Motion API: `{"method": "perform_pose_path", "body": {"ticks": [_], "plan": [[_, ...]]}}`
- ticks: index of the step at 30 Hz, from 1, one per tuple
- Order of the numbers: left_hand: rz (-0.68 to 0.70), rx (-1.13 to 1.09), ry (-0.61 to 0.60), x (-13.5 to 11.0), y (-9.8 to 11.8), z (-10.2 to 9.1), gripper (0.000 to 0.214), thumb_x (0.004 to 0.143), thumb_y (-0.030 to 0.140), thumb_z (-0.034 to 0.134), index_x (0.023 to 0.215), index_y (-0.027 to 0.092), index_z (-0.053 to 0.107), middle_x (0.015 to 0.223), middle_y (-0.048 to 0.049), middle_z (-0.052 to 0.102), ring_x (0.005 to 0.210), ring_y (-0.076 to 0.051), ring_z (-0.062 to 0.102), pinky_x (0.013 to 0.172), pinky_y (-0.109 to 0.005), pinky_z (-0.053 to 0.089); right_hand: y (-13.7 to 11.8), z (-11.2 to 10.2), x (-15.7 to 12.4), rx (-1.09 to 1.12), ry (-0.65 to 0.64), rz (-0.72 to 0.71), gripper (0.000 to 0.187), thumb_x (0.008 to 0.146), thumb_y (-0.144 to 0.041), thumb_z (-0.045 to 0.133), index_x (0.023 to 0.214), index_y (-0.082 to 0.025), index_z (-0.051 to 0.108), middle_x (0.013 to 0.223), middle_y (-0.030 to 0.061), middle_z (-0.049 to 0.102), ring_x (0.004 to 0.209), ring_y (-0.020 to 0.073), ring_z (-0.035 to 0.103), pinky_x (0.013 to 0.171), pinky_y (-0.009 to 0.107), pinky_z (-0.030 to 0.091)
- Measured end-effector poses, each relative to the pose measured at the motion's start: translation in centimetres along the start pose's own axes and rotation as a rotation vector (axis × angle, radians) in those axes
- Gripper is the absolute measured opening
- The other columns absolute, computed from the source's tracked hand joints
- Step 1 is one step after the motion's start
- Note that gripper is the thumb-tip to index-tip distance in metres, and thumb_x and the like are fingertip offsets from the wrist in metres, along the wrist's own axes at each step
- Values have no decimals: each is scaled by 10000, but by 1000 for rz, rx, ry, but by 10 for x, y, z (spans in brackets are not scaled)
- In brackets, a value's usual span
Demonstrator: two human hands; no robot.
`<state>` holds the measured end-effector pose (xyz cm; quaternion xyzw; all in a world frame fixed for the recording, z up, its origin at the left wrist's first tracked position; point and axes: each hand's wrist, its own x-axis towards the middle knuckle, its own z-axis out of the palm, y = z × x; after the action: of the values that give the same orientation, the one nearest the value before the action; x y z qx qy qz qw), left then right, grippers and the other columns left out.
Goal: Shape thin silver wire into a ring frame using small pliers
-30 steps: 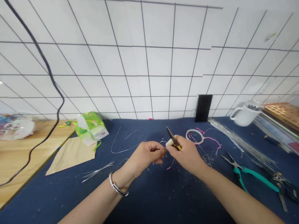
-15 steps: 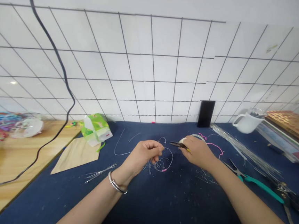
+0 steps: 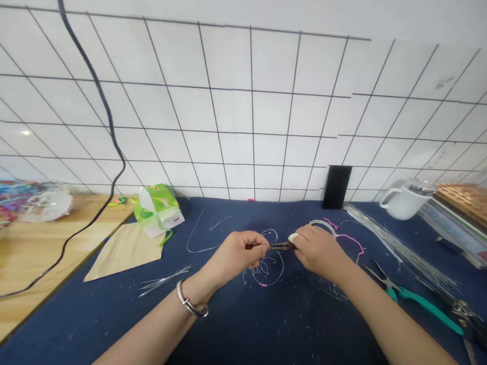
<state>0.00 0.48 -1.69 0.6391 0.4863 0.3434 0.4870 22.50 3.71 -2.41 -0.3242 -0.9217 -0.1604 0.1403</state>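
My left hand (image 3: 243,253), with a silver bangle on its wrist, pinches a thin silver wire (image 3: 282,271) that curves down in a loop. My right hand (image 3: 316,248) is wrapped round a pair of pliers (image 3: 281,246); their dark jaws point left and meet the wire at my left fingertips. A white covering sits on one right finger. Small pink beads (image 3: 263,285) are on the wire loop below. Curled wire pieces lie on the dark blue cloth (image 3: 247,336) under my hands. Whether the jaws are fully closed cannot be made out.
Teal-handled pliers (image 3: 428,308) and a bundle of straight wires (image 3: 400,247) lie at right, near a white mug (image 3: 406,201) and stacked books (image 3: 470,225). Behind stands a black slab (image 3: 337,186). Left are a green packet (image 3: 160,209), a wooden sheet (image 3: 129,252) and short wires (image 3: 164,282).
My right hand has brought the pliers left and slightly down, so their tips now reach the wire at my left fingers. The beaded loop has shifted slightly downward.
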Motion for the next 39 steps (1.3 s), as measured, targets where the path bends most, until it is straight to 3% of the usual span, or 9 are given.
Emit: {"method": "perform_pose_path", "body": {"ticks": [20,39], "plan": [[2,17,-7,-4,10,2,103,732,238,529,719,167,603,557,26,534,509,-93,505,506,-206,410,1,-1,-2,-120,173,-53,196,850,-125,407,712,-158,542,692,53,503,694,165,408,632,307,308],[14,89,-78,-8,15,0,131,740,216,497,724,167,618,541,18,528,510,-103,481,497,-208,357,1,-3,-2,-118,162,-88,175,866,-155,408,757,-171,544,698,45,495,702,168,401,633,319,302]]}}
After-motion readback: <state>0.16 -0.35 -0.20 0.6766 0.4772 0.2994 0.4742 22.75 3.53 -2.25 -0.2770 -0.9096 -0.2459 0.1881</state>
